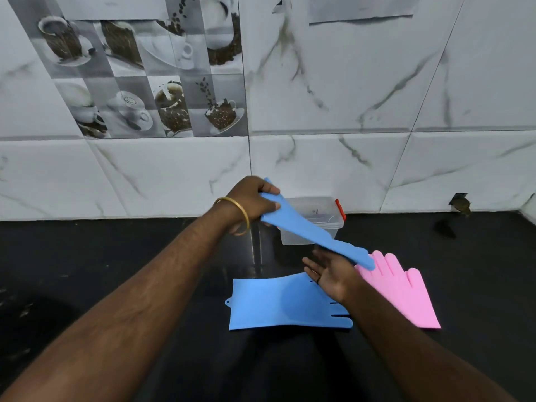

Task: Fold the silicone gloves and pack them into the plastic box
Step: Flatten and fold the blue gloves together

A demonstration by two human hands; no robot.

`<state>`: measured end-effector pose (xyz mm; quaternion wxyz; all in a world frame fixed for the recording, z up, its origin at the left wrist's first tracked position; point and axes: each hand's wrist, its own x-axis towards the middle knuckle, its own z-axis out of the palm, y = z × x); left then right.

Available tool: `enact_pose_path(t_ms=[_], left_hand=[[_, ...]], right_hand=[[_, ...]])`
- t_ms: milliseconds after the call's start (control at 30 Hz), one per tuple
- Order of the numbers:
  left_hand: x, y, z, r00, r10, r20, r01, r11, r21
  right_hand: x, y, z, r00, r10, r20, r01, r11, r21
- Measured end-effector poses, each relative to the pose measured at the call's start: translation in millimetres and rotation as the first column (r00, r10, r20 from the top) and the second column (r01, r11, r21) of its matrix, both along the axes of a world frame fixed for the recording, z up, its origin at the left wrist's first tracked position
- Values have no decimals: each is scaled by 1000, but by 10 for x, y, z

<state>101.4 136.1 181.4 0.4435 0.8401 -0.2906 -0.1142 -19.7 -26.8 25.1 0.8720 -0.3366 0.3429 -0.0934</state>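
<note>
The left hand [255, 203] is pinching the cuff of a raised blue silicone glove [313, 230], which is stretching down over the open-palmed right hand [330, 271]. The clear plastic box [324, 210] is sitting behind; another blue glove [275, 303] and a pink glove [403, 288] are lying flat.

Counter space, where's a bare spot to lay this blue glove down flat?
Bare black counter lies left of the flat blue glove and right of the pink glove. It is crowded between the plastic box and both gloves.

Plastic box [313, 224] at the counter's [116, 256] rear, against the wall [348, 97]. Two gloves lie before it: one [278, 303] left, one [406, 294] right. A third glove [304, 227] hangs above them.
</note>
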Motion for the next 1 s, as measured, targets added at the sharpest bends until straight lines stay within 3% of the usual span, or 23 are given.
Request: enact_pose_path(t_ms=[133,200,300,467,667,1000], left_hand=[[-30,145,-465,967,20,-254,-50,992,-116],[-36,207,-656,962,18,-272,-47,994,-101],[-57,300,-873,952,11,-304,-50,991,-121],[-4,508,-1164,894,-4,-449,-63,989,-135],[12,795,-1618,931,1,-364,39,994,102],[-159,1070,-2281,931,1,-365,55,988,143]], right_hand=[[-250,-274,-179,974,-209,91,179,949,261],[-313,-325,-217,946,-287,153,217,907,361],[-323,-326,-198,943,-258,208,184,930,318],[-315,-262,-224,973,-203,108,181,965,190],[-462,-130,-442,972,-210,109,186,962,200],[-622,102,-672,986,-165,23,156,960,233]])
